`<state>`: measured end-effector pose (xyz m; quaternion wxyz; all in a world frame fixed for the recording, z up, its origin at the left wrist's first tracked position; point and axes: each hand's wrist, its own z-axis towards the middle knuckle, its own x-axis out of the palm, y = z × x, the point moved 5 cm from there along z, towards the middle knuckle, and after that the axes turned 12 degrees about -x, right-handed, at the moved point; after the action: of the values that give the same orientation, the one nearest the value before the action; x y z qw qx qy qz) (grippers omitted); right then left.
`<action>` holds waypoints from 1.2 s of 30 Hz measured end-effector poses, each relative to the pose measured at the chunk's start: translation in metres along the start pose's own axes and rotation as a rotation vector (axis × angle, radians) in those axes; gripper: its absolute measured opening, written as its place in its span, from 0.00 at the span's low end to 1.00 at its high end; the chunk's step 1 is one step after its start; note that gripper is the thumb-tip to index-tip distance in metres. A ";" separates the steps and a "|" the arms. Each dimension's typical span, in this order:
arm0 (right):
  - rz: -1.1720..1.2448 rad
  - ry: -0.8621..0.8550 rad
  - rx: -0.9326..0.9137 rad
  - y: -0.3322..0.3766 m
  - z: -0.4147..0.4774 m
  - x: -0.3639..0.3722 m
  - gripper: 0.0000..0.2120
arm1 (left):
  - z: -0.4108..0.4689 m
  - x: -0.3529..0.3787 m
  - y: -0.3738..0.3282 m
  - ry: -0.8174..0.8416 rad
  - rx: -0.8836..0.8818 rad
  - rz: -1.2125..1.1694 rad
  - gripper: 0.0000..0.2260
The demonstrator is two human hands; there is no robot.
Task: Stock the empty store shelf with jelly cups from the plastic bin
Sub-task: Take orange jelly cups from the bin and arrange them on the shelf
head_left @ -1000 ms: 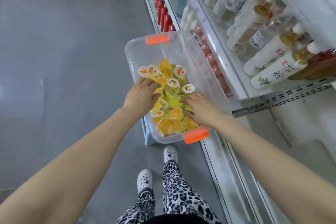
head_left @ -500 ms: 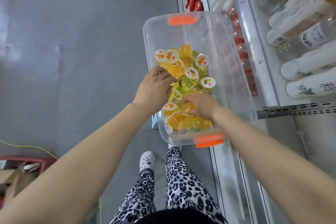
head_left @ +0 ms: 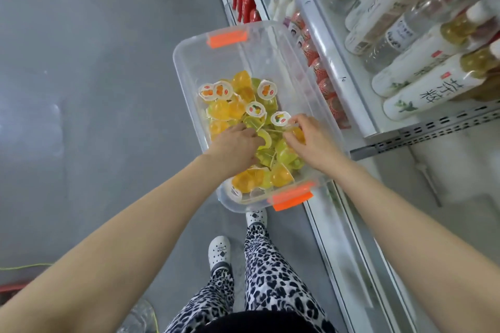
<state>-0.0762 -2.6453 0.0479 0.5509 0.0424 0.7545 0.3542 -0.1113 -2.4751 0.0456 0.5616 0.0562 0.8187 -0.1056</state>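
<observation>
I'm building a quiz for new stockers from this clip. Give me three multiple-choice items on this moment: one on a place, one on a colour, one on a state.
1. Where are the left hand and right hand?
A. Down in the plastic bin among the jelly cups
B. Hanging at the person's sides
C. Raised overhead

2. What colour are the bin's latches?
A. Blue
B. Orange
C. Green

3. How is the bin?
A. Lidded
B. Empty
C. Open, holding cups

Key: 1 A, both hands sit among the cups; 2 B, both end latches are bright orange; 3 C, there is no lid on it and cups lie heaped inside.
</observation>
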 end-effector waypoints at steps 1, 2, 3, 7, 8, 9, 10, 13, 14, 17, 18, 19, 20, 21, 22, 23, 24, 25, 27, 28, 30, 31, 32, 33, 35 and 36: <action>-0.014 -0.028 -0.002 -0.001 -0.004 -0.003 0.18 | 0.005 0.007 -0.014 0.061 0.026 0.030 0.22; -0.028 -0.060 -0.002 -0.002 -0.008 -0.006 0.19 | 0.009 0.015 -0.026 0.117 0.042 0.043 0.22; -0.043 -0.094 0.002 -0.003 -0.012 -0.009 0.19 | 0.013 0.023 -0.036 0.165 0.052 0.042 0.23; -0.088 -0.175 -0.024 -0.005 -0.021 -0.012 0.17 | 0.022 0.049 -0.060 0.280 0.108 0.010 0.28; -0.088 -0.187 -0.041 -0.004 -0.022 -0.012 0.17 | 0.023 0.051 -0.063 0.283 0.125 0.019 0.27; -0.086 -0.201 -0.055 -0.004 -0.022 -0.012 0.17 | 0.024 0.053 -0.064 0.279 0.136 0.024 0.26; -0.089 -0.214 -0.064 -0.003 -0.023 -0.013 0.17 | 0.025 0.054 -0.063 0.273 0.142 0.026 0.25; -0.124 -0.225 -0.069 -0.003 -0.025 -0.013 0.17 | 0.023 0.056 -0.059 0.266 0.150 0.001 0.23; -0.136 -0.220 -0.067 -0.002 -0.026 -0.013 0.17 | 0.022 0.056 -0.058 0.274 0.144 -0.023 0.23; -0.145 -0.187 -0.063 0.000 -0.025 -0.013 0.17 | 0.019 0.058 -0.053 0.321 0.109 -0.094 0.22; -0.134 -0.182 -0.059 0.001 -0.024 -0.014 0.17 | 0.018 0.057 -0.051 0.324 0.091 -0.124 0.22; -0.118 -0.183 -0.052 0.001 -0.024 -0.015 0.17 | 0.017 0.055 -0.048 0.314 0.066 -0.161 0.22; -0.102 -0.187 -0.044 0.002 -0.024 -0.016 0.17 | 0.016 0.051 -0.043 0.289 0.035 -0.200 0.22; -0.086 -0.194 -0.034 0.003 -0.025 -0.017 0.17 | 0.015 0.045 -0.039 0.250 0.003 -0.240 0.22; -0.068 -0.204 -0.017 0.003 -0.026 -0.017 0.17 | 0.013 0.038 -0.034 0.204 -0.032 -0.287 0.21; -0.045 -0.217 0.006 0.004 -0.028 -0.017 0.17 | 0.011 0.031 -0.028 0.157 -0.070 -0.351 0.21; -0.018 -0.227 0.030 0.004 -0.030 -0.017 0.16 | 0.008 0.024 -0.022 0.119 -0.110 -0.432 0.21; 0.008 -0.232 0.050 0.005 -0.032 -0.017 0.16 | 0.004 0.016 -0.015 0.086 -0.146 -0.517 0.21; 0.041 -0.223 0.075 0.010 -0.037 -0.020 0.16 | -0.005 0.003 -0.004 0.030 -0.199 -0.659 0.21; 0.047 -0.221 0.079 0.014 -0.041 -0.022 0.17 | -0.011 -0.003 0.000 0.004 -0.218 -0.724 0.21; 0.054 -0.234 0.077 0.022 -0.050 -0.027 0.18 | -0.021 -0.015 0.004 -0.041 -0.240 -0.840 0.19; 0.060 -0.245 0.074 0.027 -0.056 -0.030 0.18 | -0.026 -0.020 0.005 -0.061 -0.233 -0.876 0.17; 0.061 -0.260 0.073 0.032 -0.063 -0.033 0.17 | -0.031 -0.026 0.003 -0.081 -0.216 -0.892 0.17; 0.053 -0.283 0.075 0.037 -0.070 -0.038 0.17 | -0.036 -0.032 0.001 -0.104 -0.193 -0.895 0.17; 0.025 -0.347 0.083 0.048 -0.087 -0.051 0.18 | -0.047 -0.045 -0.005 -0.150 -0.153 -0.911 0.20; 0.011 -0.379 0.080 0.054 -0.096 -0.058 0.19 | -0.052 -0.051 -0.008 -0.165 -0.137 -0.932 0.22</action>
<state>-0.1534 -2.6782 0.1394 0.6791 0.1343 0.6504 0.3126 -0.1419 -2.4692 0.1120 0.5201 -0.3624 0.7145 -0.2961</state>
